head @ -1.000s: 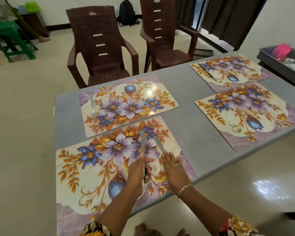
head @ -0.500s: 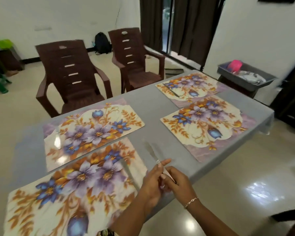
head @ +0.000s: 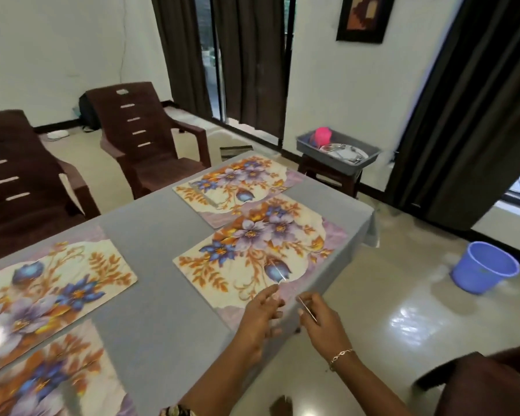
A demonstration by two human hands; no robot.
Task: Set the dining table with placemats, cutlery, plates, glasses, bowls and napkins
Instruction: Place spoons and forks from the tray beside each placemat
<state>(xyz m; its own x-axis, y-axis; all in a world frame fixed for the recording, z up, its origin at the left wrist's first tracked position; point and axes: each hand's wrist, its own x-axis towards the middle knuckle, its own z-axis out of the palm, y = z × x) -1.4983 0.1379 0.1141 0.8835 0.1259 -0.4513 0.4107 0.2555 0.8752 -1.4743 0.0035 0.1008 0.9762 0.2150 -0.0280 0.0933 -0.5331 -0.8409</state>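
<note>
At the near right corner of the counter, both hands are working over the near right placemat. The left hand sits above the mat's near edge, its grip narrow, pinching a thin steel knife at the fingertips. The blade points away from the person, across the mat's short side toward the blue bud print. The right hand is just beside it, over the counter's edge, its grip closed on a second knife, which lies slantwise in the fingers. Motion blur hides finer detail of both pieces. The mat lies directly ahead of both hands and the left is the nearer, so that knife looks likeliest to be laid first, long axis kept parallel to the mat's short edge. The far right placemat carries a pale strip, probably cutlery. Two left placemats lie well apart across the grey cloth. Two brown plastic chairs stand at the far side. A grey tub holding a pink cup and steel plates rests on a stool near dark curtains. A blue bucket stands on the glossy floor.
</note>
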